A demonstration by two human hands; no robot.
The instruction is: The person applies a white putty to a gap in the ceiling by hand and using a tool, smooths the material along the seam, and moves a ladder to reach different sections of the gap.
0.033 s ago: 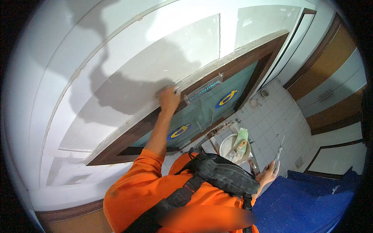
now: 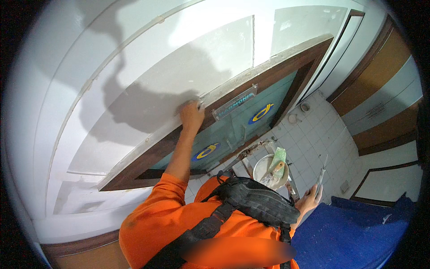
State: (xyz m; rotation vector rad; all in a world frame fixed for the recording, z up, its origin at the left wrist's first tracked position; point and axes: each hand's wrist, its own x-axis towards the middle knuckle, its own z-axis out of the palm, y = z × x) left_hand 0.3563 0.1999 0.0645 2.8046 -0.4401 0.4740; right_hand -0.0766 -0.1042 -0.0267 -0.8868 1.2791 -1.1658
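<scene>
My left hand (image 2: 191,114) is against the pale plastered strip (image 2: 268,62) above the dark wooden door frame (image 2: 313,54), fingers curled round something small that I cannot make out. My right hand (image 2: 311,197) grips a thin putty-smeared tool (image 2: 320,177), probably a knife or scraper, low at the right. Below, a white bucket (image 2: 259,166) holds pale paste, with a green flat board (image 2: 280,154) and a wooden-handled tool (image 2: 274,168) across it. A black bag (image 2: 253,199) is strapped over my orange top. My left hand's shadow falls on the white wall panel (image 2: 170,76).
Glass (image 2: 282,94) with a clear sign (image 2: 234,102) and blue-yellow emblems fills the frame below me. The bucket stands on a stained support (image 2: 248,151) above a tiled floor (image 2: 336,134) with small round containers (image 2: 303,107). A blue sheet (image 2: 354,233) lies lower right, beside striped panelling (image 2: 367,80).
My left hand and forearm have shifted slightly left along the strip above the door frame. My right hand and the bucket look unchanged.
</scene>
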